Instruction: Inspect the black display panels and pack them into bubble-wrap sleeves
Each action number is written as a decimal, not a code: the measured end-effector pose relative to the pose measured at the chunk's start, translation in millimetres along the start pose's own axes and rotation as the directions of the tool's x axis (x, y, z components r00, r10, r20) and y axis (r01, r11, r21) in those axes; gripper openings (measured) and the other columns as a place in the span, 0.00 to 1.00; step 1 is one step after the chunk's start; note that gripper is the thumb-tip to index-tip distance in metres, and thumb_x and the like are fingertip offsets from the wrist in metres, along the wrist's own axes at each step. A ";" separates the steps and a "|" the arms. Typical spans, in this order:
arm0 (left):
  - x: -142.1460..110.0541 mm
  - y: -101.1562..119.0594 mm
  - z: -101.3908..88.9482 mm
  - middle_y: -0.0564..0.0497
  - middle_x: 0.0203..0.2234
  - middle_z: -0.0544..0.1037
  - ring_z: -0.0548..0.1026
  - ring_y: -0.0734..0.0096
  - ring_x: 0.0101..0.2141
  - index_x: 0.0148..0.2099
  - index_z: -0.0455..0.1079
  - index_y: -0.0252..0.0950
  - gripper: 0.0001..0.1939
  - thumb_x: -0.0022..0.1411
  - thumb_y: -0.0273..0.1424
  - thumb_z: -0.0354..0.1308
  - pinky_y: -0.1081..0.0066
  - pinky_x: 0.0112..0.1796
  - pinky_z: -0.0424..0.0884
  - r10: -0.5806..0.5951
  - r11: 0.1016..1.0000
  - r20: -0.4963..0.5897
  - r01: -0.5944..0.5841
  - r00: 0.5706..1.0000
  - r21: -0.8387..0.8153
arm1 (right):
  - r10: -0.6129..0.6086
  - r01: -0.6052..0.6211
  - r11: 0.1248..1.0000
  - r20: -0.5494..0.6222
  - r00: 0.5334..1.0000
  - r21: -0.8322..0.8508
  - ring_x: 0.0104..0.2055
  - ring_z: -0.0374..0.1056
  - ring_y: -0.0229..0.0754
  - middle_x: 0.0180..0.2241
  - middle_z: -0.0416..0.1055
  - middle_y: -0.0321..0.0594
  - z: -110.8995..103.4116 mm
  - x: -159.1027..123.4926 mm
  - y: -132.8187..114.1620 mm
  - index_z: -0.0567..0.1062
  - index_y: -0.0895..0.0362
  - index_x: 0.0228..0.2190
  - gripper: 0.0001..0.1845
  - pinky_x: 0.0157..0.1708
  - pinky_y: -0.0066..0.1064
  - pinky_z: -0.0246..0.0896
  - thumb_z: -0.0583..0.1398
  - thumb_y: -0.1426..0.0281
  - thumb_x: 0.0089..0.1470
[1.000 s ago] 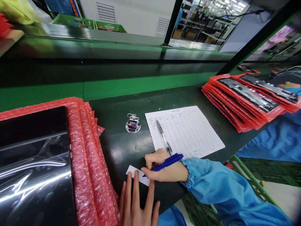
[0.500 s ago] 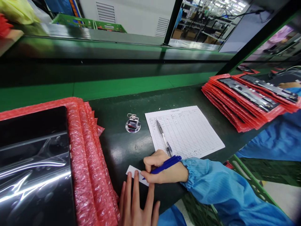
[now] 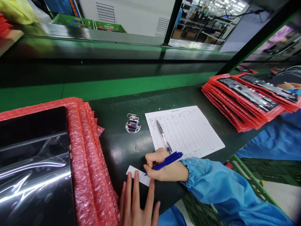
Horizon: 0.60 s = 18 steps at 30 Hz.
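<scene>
A blue pen (image 3: 168,161) is pinched in my right hand (image 3: 168,169), its tip at the right part of a small white paper slip (image 3: 144,178). My left hand (image 3: 138,204) lies flat with fingers spread, fingertips on the slip's lower edge against the dark tabletop (image 3: 117,150). Beyond my right hand is a printed form with a table grid (image 3: 188,131), and a grey-and-clear pen (image 3: 162,133) rests on it. A metal tally counter (image 3: 133,124) sits left of the form.
At left, a dark glossy panel (image 3: 35,163) lies on stacked red bubble-wrap bags (image 3: 87,163). More red bags (image 3: 235,106) with black-and-silver parts are piled at right, beside another person's blue sleeve (image 3: 270,138). Green crates (image 3: 110,27) stand behind the bench ledge.
My right hand and the blue pen have shifted slightly up and right over the slip. My left hand stays put. At the right edge, the other person's hand has moved a little.
</scene>
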<state>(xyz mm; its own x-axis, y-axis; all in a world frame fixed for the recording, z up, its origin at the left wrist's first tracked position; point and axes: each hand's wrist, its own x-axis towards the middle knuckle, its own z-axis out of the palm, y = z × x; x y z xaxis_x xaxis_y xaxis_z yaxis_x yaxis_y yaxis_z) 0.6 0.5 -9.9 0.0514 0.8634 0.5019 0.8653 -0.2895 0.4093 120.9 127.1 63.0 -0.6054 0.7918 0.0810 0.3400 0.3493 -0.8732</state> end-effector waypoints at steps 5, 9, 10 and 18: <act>0.0 -0.5 0.1 0.46 0.66 0.45 0.50 0.54 0.63 0.61 0.58 0.49 0.29 0.58 0.42 0.54 0.60 0.59 0.47 0.005 1.000 0.012 -0.005 1.000 0.011 | 0.002 -0.002 1.000 -0.014 1.000 0.005 0.15 0.44 0.28 0.13 0.48 0.25 -0.3 -0.8 2.7 0.50 0.54 0.15 0.18 0.15 0.21 0.40 0.55 0.76 0.44; 2.3 0.0 -1.8 0.46 0.66 0.46 0.50 0.53 0.63 0.60 0.62 0.47 0.27 0.58 0.41 0.54 0.60 0.59 0.47 0.014 1.000 0.015 -0.014 1.000 0.007 | 0.005 -0.005 1.000 -0.040 0.999 0.009 0.15 0.44 0.28 0.14 0.49 0.26 -4.8 -4.9 4.9 0.49 0.54 0.15 0.19 0.14 0.22 0.40 0.55 0.75 0.45; 3.0 0.4 -2.3 0.47 0.66 0.46 0.50 0.54 0.63 0.58 0.63 0.47 0.25 0.58 0.41 0.54 0.60 0.59 0.47 0.009 1.000 0.010 -0.009 1.000 0.002 | 0.001 -0.001 1.000 -0.037 0.999 0.010 0.15 0.44 0.28 0.14 0.49 0.25 -5.6 -6.0 5.1 0.49 0.54 0.15 0.19 0.15 0.23 0.39 0.56 0.75 0.45; 3.5 1.7 -2.6 0.48 0.66 0.46 0.51 0.55 0.62 0.49 0.71 0.44 0.18 0.59 0.42 0.52 0.62 0.59 0.47 -0.001 1.000 -0.013 0.001 1.000 0.016 | -0.012 0.012 1.000 0.035 0.999 -0.004 0.14 0.44 0.27 0.13 0.48 0.24 -2.6 -7.2 3.9 0.52 0.54 0.15 0.17 0.14 0.21 0.40 0.56 0.75 0.45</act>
<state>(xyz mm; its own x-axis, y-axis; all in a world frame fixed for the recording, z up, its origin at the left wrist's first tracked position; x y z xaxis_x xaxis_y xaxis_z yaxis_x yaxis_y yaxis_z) 1.0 1.9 -5.5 0.0444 0.8583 0.5113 0.8729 -0.2822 0.3979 128.5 124.1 60.3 -0.6344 0.7694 0.0746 0.3358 0.3612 -0.8700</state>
